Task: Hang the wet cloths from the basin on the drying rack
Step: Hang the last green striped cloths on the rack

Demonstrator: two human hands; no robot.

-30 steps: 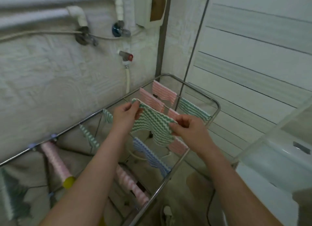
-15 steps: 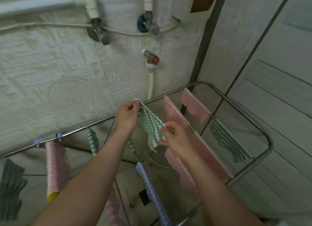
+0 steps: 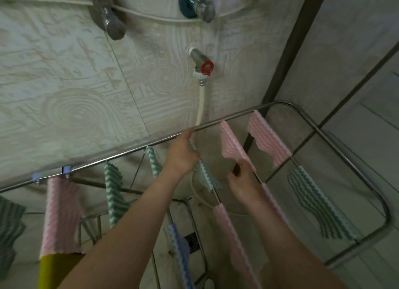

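Note:
A green zigzag cloth (image 3: 206,176) hangs over a thin bar of the metal drying rack (image 3: 323,133), between my two hands. My left hand (image 3: 182,154) pinches its upper end close to the rack's back rail. My right hand (image 3: 243,179) grips its lower edge, next to a pink cloth (image 3: 232,146). Several more cloths hang on the rack: another pink cloth (image 3: 267,138), a green cloth (image 3: 317,204) at the right, a pink cloth (image 3: 59,215) and a green cloth (image 3: 113,193) at the left, and a blue cloth (image 3: 180,250) lower down. The basin is out of view.
A textured wall stands right behind the rack, with a red-handled tap (image 3: 203,65) and its white hose (image 3: 200,107) running down behind the rail. More valves (image 3: 195,5) sit higher up. A floor drain (image 3: 193,241) shows below the bars. A yellow object (image 3: 55,269) stands at the lower left.
Both hands lowered the green cloth onto a rack bar; it now drapes narrowly instead of being held spread. The view has moved closer to the wall and tilted down.

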